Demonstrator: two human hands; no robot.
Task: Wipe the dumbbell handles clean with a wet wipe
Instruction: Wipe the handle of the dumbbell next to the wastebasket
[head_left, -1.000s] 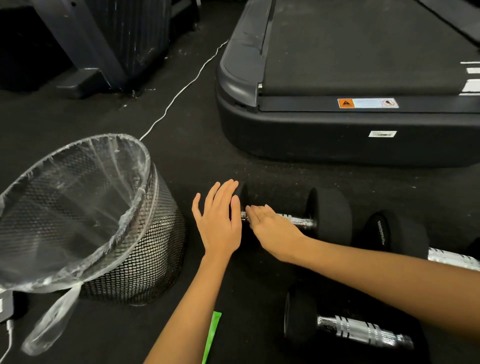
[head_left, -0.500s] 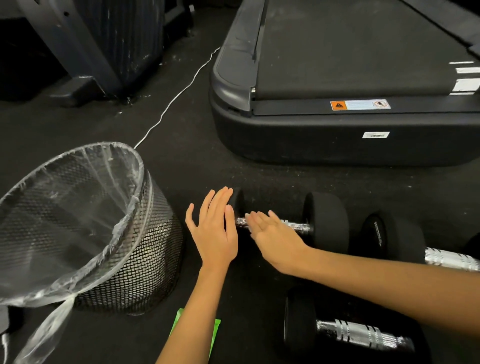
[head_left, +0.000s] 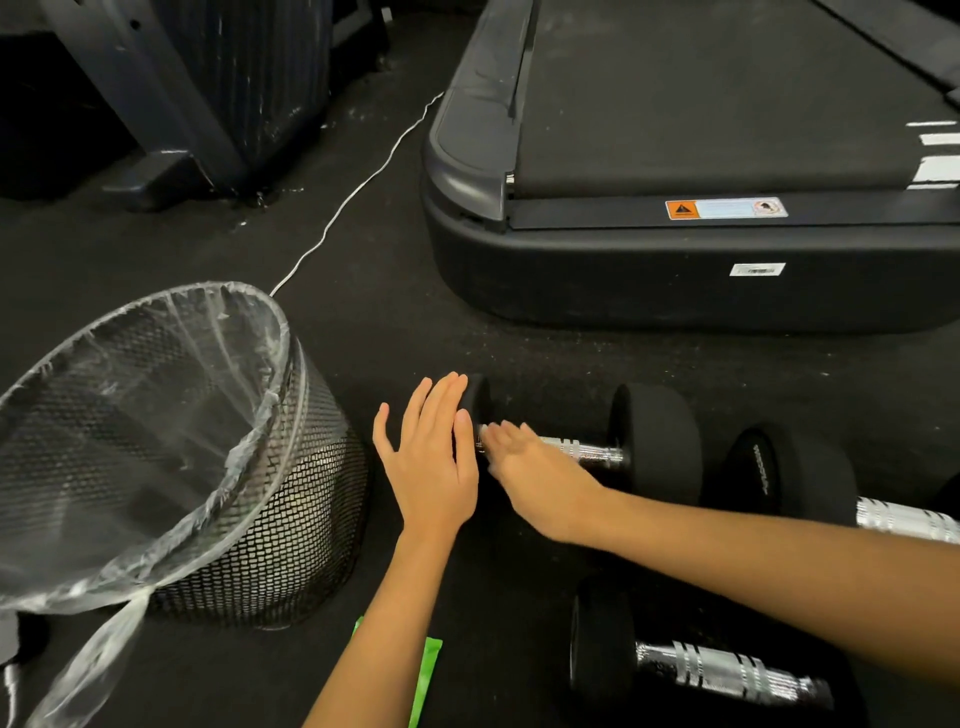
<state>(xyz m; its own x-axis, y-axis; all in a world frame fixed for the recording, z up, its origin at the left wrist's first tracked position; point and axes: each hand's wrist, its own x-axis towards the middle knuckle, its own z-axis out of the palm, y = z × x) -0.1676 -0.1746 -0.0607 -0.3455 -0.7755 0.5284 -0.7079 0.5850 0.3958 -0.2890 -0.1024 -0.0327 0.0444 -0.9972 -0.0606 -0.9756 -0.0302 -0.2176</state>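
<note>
A black dumbbell (head_left: 657, 441) with a chrome handle (head_left: 587, 451) lies on the dark floor in the middle. My left hand (head_left: 431, 467) presses flat, fingers straight, against its left weight head (head_left: 477, 402). My right hand (head_left: 540, 478) lies palm down over the left part of the handle, its fingers fairly straight and blurred. A small white bit shows under the fingertips; I cannot tell if it is the wipe. Two more dumbbells lie nearby, one at the lower right (head_left: 727, 675) and one at the right (head_left: 789, 478).
A mesh waste bin (head_left: 270, 545) lined with a clear bag stands at the left, close to my left hand. A green packet (head_left: 427, 670) lies under my left forearm. A treadmill base (head_left: 623, 280) blocks the far side. A white cable (head_left: 353, 197) crosses the floor.
My right hand has slid slightly left along the handle toward the left weight head. My left hand has stayed flat against that head. The view has shifted a little.
</note>
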